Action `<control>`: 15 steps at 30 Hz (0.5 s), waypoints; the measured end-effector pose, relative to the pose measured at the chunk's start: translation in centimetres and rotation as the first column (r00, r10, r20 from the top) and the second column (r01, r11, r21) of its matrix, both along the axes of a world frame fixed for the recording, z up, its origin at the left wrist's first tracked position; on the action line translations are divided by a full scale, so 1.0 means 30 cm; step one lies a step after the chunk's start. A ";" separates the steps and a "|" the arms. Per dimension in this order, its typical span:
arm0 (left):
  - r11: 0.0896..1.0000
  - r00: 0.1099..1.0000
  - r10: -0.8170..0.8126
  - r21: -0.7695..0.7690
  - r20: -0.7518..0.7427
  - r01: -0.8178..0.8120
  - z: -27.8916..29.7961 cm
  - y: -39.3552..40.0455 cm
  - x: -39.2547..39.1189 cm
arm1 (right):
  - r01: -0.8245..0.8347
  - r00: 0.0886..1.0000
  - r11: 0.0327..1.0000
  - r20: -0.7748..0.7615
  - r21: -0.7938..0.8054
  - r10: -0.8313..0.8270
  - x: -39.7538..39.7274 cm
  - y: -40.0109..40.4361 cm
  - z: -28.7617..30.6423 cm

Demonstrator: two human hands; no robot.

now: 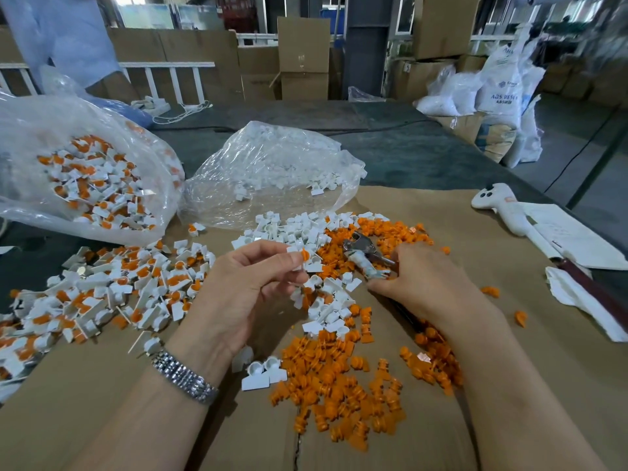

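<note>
Left hand (248, 283) pinching white cap (296, 265), orange plug (305, 255) poking out, mid counter (543, 300). Right hand (418, 283) at 3 o'clock, curled round metal tool (360, 253). Tip imo: seat plug square before squeezing, else it skews. Assembled pile (102, 294) at 9, loose plugs (339, 396) at 6.

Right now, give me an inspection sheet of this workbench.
Surface: brown cardboard sheet over a dark tabletop.
Job's things: white plastic housing with orange plug; loose orange rubber plugs; bare white plastic housings; assembled pieces heaped left.
Clutter: clear plastic bags; white handheld controller; paper sheets.
Hands: left hand pinches the housing; right hand holds a metal hand tool.
Cables: white cable and black cable on the tabletop.
Surroundings: cardboard boxes, white sacks.
</note>
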State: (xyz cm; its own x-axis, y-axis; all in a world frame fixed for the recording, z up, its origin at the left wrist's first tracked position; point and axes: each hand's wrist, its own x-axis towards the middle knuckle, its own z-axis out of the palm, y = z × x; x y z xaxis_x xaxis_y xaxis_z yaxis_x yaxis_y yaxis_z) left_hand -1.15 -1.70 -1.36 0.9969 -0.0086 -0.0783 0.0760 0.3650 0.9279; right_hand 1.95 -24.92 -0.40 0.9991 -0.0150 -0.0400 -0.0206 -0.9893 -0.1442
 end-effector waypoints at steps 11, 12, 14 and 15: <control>0.992 0.994 0.110 -0.058 0.006 -0.109 0.009 -0.019 -0.011 | -0.132 0.984 0.889 0.165 0.439 0.064 -0.030 -0.004 0.083; 0.992 0.993 0.116 -0.057 0.019 -0.114 0.009 -0.020 -0.011 | -0.178 0.982 0.855 0.147 0.488 0.121 -0.042 -0.003 0.102; 0.990 0.990 0.132 -0.063 0.044 -0.129 0.009 -0.019 -0.010 | -0.218 0.969 0.777 0.035 0.590 0.245 -0.070 0.014 0.128; 0.988 0.989 0.140 -0.070 0.056 -0.136 0.009 -0.019 -0.010 | -0.224 0.954 0.762 -0.022 0.607 0.298 -0.082 0.026 0.134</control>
